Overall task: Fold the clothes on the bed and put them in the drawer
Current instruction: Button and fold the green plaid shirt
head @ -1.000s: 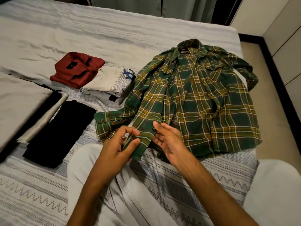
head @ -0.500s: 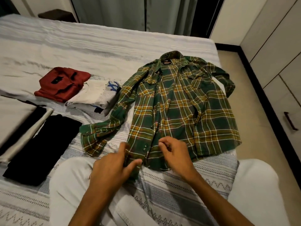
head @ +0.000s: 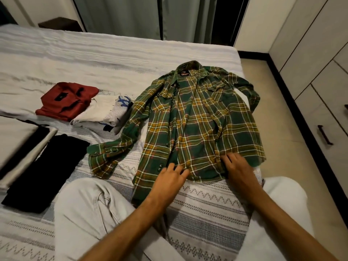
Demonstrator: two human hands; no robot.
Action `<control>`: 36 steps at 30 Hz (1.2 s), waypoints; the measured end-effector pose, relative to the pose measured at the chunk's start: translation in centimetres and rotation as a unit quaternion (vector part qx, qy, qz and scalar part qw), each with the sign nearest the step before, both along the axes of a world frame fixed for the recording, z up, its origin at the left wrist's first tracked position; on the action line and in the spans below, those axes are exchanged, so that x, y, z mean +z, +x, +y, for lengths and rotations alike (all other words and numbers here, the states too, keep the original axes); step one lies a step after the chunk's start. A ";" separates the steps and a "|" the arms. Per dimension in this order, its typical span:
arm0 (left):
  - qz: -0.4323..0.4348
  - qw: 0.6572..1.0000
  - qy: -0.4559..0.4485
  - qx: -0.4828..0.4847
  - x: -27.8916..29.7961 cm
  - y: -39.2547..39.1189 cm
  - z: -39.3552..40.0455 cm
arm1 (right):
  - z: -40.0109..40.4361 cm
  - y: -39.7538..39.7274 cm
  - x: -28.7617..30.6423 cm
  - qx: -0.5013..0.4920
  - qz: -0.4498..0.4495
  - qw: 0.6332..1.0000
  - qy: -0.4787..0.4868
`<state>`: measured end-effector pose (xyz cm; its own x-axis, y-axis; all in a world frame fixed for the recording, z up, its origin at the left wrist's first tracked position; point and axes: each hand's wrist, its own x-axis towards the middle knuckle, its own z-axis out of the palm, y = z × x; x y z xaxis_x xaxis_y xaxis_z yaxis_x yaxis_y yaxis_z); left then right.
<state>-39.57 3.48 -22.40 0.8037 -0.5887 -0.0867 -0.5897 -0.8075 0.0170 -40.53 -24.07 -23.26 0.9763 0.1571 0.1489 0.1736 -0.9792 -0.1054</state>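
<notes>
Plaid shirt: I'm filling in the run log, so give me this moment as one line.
stage: smoothing, unfolded | plaid shirt: flat, front up, on bed | left hand: flat on hem | right hand: flat on hem | folded red garment: left

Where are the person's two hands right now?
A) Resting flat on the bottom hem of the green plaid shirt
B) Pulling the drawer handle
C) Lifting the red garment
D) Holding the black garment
A: the left hand and the right hand both lie with straight fingers on the lower edge of the green plaid shirt, which is spread out on the bed.
</notes>
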 end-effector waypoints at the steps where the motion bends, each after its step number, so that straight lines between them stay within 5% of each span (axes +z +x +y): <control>1: 0.003 1.000 -0.007 -0.004 0.2 0.5 0.2 | 0.4 0.1 -0.2 0.006 -0.024 1.000 -0.002; 7: 0.107 0.992 -0.042 -0.056 3.2 0.7 2.9 | 2.9 -0.7 2.1 0.030 0.079 0.996 0.014; 10: 0.197 0.975 0.023 -0.099 4.9 -1.3 4.8 | 5.3 -4.7 2.0 0.046 0.233 0.971 0.026; 14: 0.289 0.941 0.102 -0.146 5.4 -3.7 5.8 | 6.6 -8.4 1.9 0.079 0.307 0.948 0.009; 17: 0.354 0.924 0.017 -0.147 5.8 -2.9 6.1 | 5.8 -7.3 4.1 0.081 0.356 0.930 0.046; 20: 0.273 0.950 -0.095 -0.115 6.3 -0.7 5.3 | 5.4 -4.9 6.8 0.099 0.424 0.891 0.128; 23: 0.198 0.958 -0.203 -0.037 6.1 2.5 4.3 | 6.0 -1.5 8.1 0.024 0.348 0.912 0.215; 28: 0.116 0.949 -0.291 0.042 5.3 9.8 1.0 | 6.0 7.2 7.1 -0.066 0.105 0.974 0.189; 36: 0.053 0.913 -0.367 0.169 1.7 23.3 -3.8 | 5.0 21.1 1.9 -0.125 0.009 0.983 0.134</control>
<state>-16.29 -0.31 -20.75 0.9605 -0.2386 0.1430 -0.2714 -0.6914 0.6695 -19.46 -19.09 -21.39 0.9822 -0.1313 0.1344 -0.0739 -0.9277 -0.3660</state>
